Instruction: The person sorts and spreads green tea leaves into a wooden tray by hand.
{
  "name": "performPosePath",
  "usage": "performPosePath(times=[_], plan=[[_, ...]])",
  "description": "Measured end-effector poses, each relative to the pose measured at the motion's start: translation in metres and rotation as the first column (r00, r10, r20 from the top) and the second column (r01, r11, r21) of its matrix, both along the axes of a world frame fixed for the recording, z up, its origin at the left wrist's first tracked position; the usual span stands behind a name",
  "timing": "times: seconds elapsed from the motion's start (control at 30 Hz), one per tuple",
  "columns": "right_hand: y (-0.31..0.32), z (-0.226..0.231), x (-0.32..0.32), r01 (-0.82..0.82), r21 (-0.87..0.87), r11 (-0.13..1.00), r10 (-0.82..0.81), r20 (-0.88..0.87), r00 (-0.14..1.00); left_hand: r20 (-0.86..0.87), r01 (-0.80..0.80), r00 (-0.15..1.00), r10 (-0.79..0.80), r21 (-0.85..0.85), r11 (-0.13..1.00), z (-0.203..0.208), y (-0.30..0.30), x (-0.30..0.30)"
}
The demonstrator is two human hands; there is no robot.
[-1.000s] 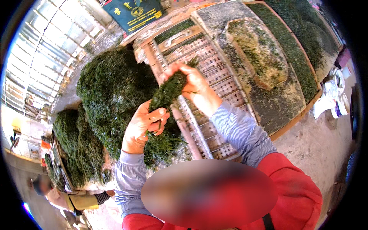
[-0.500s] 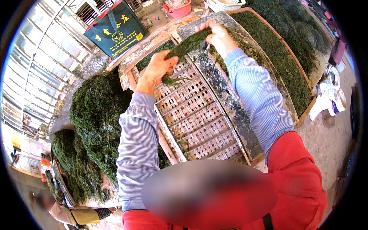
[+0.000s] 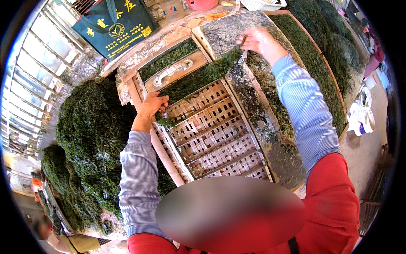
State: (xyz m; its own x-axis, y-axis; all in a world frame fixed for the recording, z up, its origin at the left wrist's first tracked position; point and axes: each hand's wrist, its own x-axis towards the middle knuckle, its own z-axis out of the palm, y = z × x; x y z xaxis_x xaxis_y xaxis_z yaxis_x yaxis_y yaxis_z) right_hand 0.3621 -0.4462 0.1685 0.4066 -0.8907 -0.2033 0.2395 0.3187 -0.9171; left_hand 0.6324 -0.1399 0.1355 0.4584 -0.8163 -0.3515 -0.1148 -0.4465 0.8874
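Note:
A stretched band of dark green seaweed (image 3: 198,78) runs across the upper part of a woven bamboo tray (image 3: 211,135) with thin cross slats. My left hand (image 3: 151,109) is closed on its left end at the tray's left edge, and a few wisps hang below the fingers. At the right end, above the tray's far right corner, my right hand (image 3: 263,44) pinches a thin strand between its fingertips. Just beyond the band lies a wooden board with a pale handle (image 3: 173,73). Past that board, more seaweed (image 3: 169,58) fills the far end of the frame.
Large seaweed heaps (image 3: 95,144) rise at the left. Seaweed-covered stone slabs (image 3: 292,163) flank the tray on the right, then a wood-framed bed of seaweed (image 3: 313,63). A green bag (image 3: 114,29) and a white basket (image 3: 264,4) stand at the back. Another person is at lower left.
My hands have moved apart, the left one toward me and leftward, the right one rightward. The seaweed between them is longer and lower over the tray, and the handled board shows.

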Motion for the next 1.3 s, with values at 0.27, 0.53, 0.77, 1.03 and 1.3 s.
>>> performPosePath(times=[0.27,0.53,0.77,1.03,1.3], plan=[[0.138,0.024,0.053,-0.675,-0.508,0.536,0.079,-0.765,0.639,0.245,-0.084,0.967,0.074,0.033,0.996,-0.012,-0.005,0.0],[0.137,-0.042,0.111,-0.666,-0.192,0.721,0.513,-0.498,0.699,-0.171,0.073,0.982,-0.079,-0.037,0.997,0.015,0.029,0.036],[0.151,-0.06,0.12,-0.596,-0.478,0.645,0.211,-0.638,0.74,-0.113,-0.304,0.949,0.294,-0.079,0.949,-0.02,0.102,0.084],[0.179,-0.075,0.13,-0.515,-0.786,0.343,-0.339,-0.614,0.713,0.887,0.014,0.056,0.458,-0.459,0.888,-0.033,0.066,0.006],[0.187,-0.032,0.008,-0.29,-0.892,0.347,-0.112,-0.347,0.931,0.988,0.077,0.037,0.153,-0.155,0.985,-0.054,0.032,-0.058]])
